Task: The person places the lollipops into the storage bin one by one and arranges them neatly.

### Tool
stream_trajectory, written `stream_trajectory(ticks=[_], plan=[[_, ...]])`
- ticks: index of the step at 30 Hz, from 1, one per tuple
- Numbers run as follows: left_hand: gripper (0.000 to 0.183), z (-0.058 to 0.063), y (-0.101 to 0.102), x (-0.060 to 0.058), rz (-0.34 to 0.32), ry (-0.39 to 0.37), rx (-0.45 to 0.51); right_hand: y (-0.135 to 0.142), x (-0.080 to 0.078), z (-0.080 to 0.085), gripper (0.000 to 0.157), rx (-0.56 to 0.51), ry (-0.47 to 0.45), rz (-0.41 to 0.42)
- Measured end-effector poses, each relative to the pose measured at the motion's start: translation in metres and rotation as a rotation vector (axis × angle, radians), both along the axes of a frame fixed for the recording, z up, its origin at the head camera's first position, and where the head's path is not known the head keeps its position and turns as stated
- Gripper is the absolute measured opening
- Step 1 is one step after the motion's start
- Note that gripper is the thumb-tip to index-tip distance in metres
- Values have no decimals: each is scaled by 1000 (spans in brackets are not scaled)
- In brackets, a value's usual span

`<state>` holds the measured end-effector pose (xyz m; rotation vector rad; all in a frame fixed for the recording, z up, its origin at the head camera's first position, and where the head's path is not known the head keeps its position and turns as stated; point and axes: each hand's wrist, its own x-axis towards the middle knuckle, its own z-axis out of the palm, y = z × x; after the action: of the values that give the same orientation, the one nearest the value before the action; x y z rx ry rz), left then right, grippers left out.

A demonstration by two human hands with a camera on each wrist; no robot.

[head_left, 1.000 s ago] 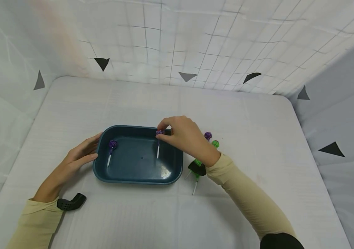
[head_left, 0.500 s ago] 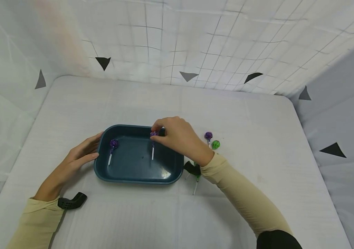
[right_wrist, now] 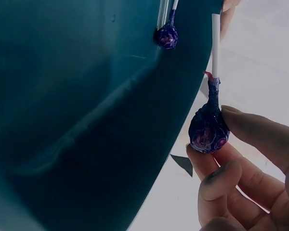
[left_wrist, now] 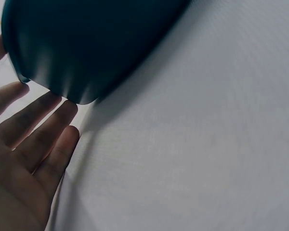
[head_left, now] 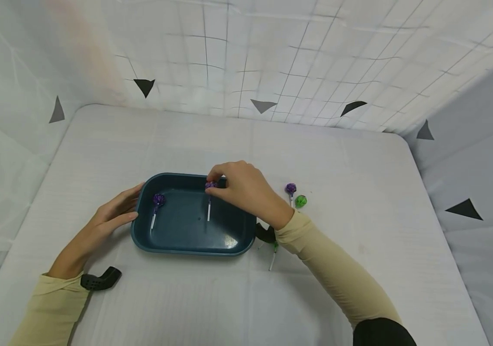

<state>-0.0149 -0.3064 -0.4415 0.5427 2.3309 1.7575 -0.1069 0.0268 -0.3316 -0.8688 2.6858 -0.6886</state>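
A dark teal plastic tray (head_left: 194,253) sits on the table. My left hand (head_left: 109,216) rests against its left end with fingers extended; in the left wrist view the fingertips (left_wrist: 70,110) touch the tray's outer wall. Over the tray, my right hand (head_left: 250,192) pinches a purple-wrapped lollipop (right_wrist: 209,127) by its candy head between thumb and fingers, its white stick hanging free in the head view. A second purple lollipop (head_left: 158,201) lies in the left part of the tray.
Right of the tray, another purple lollipop (head_left: 291,188) and a green one (head_left: 301,201) lie on the white table (head_left: 359,202). A further green lollipop (head_left: 274,252) is partly hidden by the right wrist's black camera mount (head_left: 265,233). White sheeting surrounds the table.
My right hand has moved a little to the left over the tray, carrying the purple lollipop with it. The left hand stays in place at the tray's end.
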Motion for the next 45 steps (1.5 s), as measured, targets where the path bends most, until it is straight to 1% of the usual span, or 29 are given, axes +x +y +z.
stream_trajectory(ticks=[10, 18, 23, 32, 38, 45], plan=[[63, 2, 0, 1, 7, -7, -17, -10, -1, -5, 18, -13, -21, 13], [63, 3, 1, 2, 4, -17, -15, -18, -1, -8, 19, -6, -19, 24], [63, 3, 1, 1, 9, -9, -15, -25, -2, -11, 20, -20, -27, 33], [62, 3, 0, 1, 11, -14, -14, -36, -1, -19, 21, -9, -28, 47], [63, 1, 0, -1, -1, 1, -6, -41, 0, -24, 24, -5, -17, 62], [63, 0, -1, -1, 4, 15, -8, -49, 1, -29, 21, -2, -14, 88]])
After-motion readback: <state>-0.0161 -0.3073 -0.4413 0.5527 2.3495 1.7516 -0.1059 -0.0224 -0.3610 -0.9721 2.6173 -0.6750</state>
